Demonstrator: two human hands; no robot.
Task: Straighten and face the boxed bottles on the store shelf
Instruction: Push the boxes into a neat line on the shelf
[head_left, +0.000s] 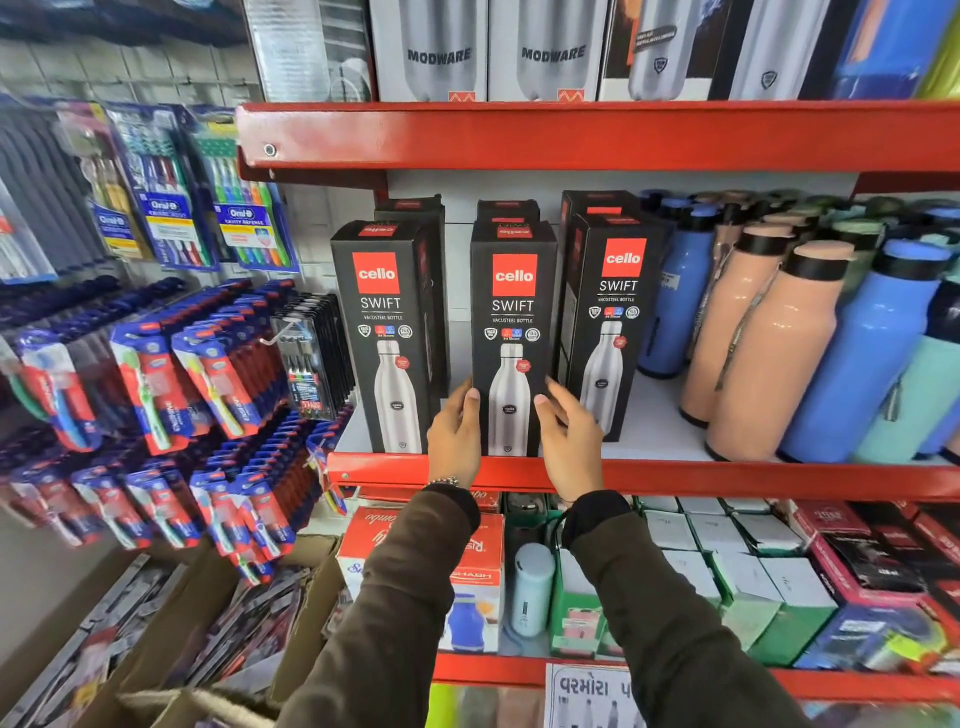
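We have both hands on the middle box (511, 332) of three black bottle boxes standing at the front edge of the red shelf (727, 475). Our left hand (453, 434) presses its left side near the bottom, and our right hand (569, 436) presses the right side, so the box is pinched between two open palms, fingers loosely spread rather than curled round it. The box stands upright, its long axis vertical, straight ahead of us and equally near either hand. Its printed front faces us squarely. The left box (387, 332) stands apart, also facing us; the right box (610, 322) sits a little further back and turned slightly, so we judge it needs squaring next, nearest our right hand. The boxes are smooth, stiff cardboard, tall and narrow, probably easy to tip. Rounded loose bottles (769, 353) crowd the right.
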